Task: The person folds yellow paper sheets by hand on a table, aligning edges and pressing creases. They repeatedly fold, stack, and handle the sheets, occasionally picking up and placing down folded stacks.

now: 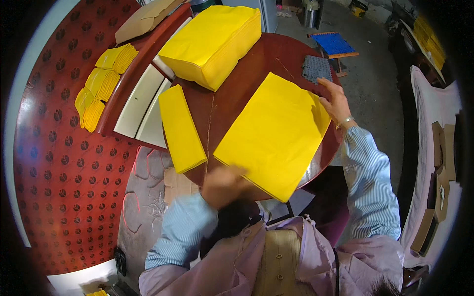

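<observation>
A flat stack of yellow sheets (274,135), paper or thin cloth, lies on the dark red round table (276,54). My right hand (335,102) is over the stack's right corner, its fingers apart, with the fingertips close to a grey textured pad (317,69). At the near left edge of the stack is my left hand (224,186), smeared by motion, so its fingers do not show clearly. Left of the stack lies a narrow folded yellow bundle (181,129). A tall block of yellow sheets (210,44) stands at the table's far side.
Several yellow bundles (104,76) lie on a red patterned surface (69,163) at the left. White drawer fronts (142,101) adjoin the table there. A blue-topped stool (336,44) stands beyond it at the right. Open cardboard boxes (439,187) are at the far right.
</observation>
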Tool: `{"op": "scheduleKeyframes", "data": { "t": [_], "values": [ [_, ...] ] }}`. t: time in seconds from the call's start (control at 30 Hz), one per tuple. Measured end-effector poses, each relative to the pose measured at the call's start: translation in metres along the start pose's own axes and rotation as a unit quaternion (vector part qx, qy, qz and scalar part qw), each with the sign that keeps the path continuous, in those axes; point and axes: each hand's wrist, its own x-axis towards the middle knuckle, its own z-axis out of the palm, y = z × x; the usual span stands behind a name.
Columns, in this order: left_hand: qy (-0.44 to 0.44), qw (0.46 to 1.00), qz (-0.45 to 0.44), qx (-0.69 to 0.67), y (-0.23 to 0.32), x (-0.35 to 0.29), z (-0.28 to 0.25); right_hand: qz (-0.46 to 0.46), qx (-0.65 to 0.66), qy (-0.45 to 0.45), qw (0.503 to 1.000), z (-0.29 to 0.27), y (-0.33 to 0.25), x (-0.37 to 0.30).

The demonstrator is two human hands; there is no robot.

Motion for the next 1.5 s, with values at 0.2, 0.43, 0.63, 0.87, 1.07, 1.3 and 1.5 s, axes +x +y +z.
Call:
{"op": "scheduleKeyframes", "data": {
  "t": [0.2, 0.43, 0.63, 0.87, 1.07, 1.3, 1.5],
  "values": [
    [0.136, 0.966, -0.200, -0.089, -0.094, 0.095, -0.015, 0.094, 0.206, 0.096, 0.969, 0.018, -0.005, -0.126],
    [0.055, 0.976, -0.197, -0.074, -0.073, 0.077, 0.023, 0.105, 0.271, 0.087, 0.953, 0.062, -0.015, -0.163],
    [0.131, 0.878, -0.201, -0.414, -0.013, 0.010, 0.066, 0.043, 0.299, -0.124, 0.945, 0.058, 0.012, -0.025],
    [0.168, 0.978, -0.039, -0.118, 0.015, 0.005, 0.061, 0.032, 0.137, -0.072, 0.987, 0.012, 0.034, 0.006],
    [0.195, 0.978, 0.037, 0.059, -0.035, 0.095, 0.029, 0.094, 0.083, 0.086, 0.988, -0.002, 0.037, -0.111],
    [0.138, 0.981, 0.056, 0.126, -0.040, 0.116, 0.059, -0.121, -0.101, 0.021, 0.987, 0.052, -0.047, -0.176],
    [0.141, 0.976, 0.021, 0.165, -0.032, 0.113, 0.080, -0.127, -0.137, -0.038, 0.982, 0.047, -0.035, -0.155]
  ]
}}
